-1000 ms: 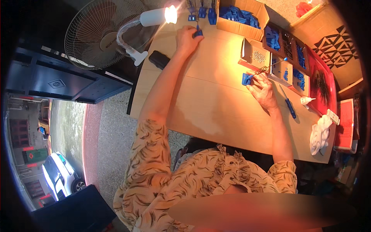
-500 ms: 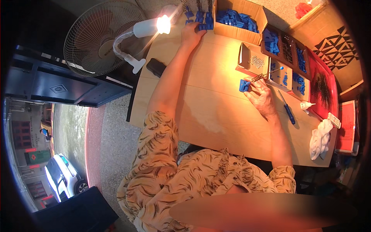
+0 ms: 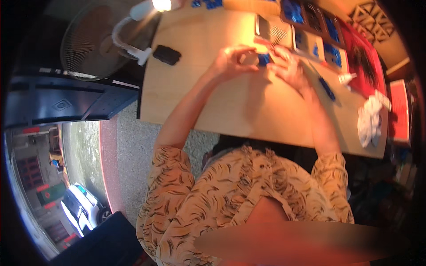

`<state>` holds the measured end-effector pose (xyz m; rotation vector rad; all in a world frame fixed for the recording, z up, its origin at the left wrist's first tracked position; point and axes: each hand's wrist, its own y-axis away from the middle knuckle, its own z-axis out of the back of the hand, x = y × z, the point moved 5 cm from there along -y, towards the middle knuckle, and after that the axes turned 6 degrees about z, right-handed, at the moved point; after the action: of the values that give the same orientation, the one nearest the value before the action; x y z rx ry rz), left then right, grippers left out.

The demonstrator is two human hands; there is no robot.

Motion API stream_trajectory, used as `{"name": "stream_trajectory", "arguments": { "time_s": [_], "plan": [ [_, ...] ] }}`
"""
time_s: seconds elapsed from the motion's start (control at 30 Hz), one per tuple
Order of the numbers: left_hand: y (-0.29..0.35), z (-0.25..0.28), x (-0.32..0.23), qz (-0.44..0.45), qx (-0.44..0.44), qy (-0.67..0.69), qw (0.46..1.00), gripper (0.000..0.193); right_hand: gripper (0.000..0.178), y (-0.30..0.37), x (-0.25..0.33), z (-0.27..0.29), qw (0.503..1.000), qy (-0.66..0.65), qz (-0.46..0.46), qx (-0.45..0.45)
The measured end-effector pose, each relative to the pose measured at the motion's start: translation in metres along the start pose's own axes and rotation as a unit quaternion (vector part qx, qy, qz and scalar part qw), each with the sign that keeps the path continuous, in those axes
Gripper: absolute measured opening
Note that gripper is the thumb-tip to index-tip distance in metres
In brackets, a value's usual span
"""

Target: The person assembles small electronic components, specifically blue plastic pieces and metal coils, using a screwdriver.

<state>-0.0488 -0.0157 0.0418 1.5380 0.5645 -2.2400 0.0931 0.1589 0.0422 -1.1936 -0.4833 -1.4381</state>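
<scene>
Above the wooden table, my right hand [image 3: 290, 71] is closed on a small blue plastic part [image 3: 264, 60] with its thumb and fingers. The metal spring seen on this part earlier is hard to make out now because of blur. Just left of the part is my left hand [image 3: 230, 65], its thumb and forefinger spread in a curve with a gap between them. Nothing shows inside that gap. Beyond both hands stands a small open box [image 3: 284, 35] of little pale pieces.
A dark compartment tray [image 3: 306, 17] and a box of blue bits [image 3: 333, 55] stand at the back right. A blue screwdriver [image 3: 327, 88], a white bottle [image 3: 347, 78] and a white cloth [image 3: 370, 119] lie right. Left are a black phone-like object [image 3: 166, 54], lit lamp [image 3: 162, 4] and fan [image 3: 95, 42].
My left hand has come back from the blue parts at the far edge to beside my right hand. My right hand still holds the blue part. The whole view has shifted.
</scene>
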Motion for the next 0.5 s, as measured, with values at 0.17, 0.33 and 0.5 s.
{"name": "stream_trajectory", "arguments": {
  "time_s": [0.17, 0.33, 0.5],
  "plan": [
    [-0.002, -0.010, -0.008, -0.007, -0.048, -0.167, 0.985, 0.063, 0.035, -0.013, 0.038, 0.031, 0.998, -0.034, 0.052, -0.033],
    [-0.004, -0.025, -0.001, -0.044, -0.073, -0.186, 0.979, 0.061, 0.023, -0.029, 0.094, 0.038, 0.980, 0.093, 0.171, -0.051],
    [-0.002, -0.030, 0.011, -0.054, -0.091, -0.170, 0.980, 0.052, 0.018, -0.044, 0.090, 0.028, 0.922, -0.188, 0.335, -0.051]
  ]
}}
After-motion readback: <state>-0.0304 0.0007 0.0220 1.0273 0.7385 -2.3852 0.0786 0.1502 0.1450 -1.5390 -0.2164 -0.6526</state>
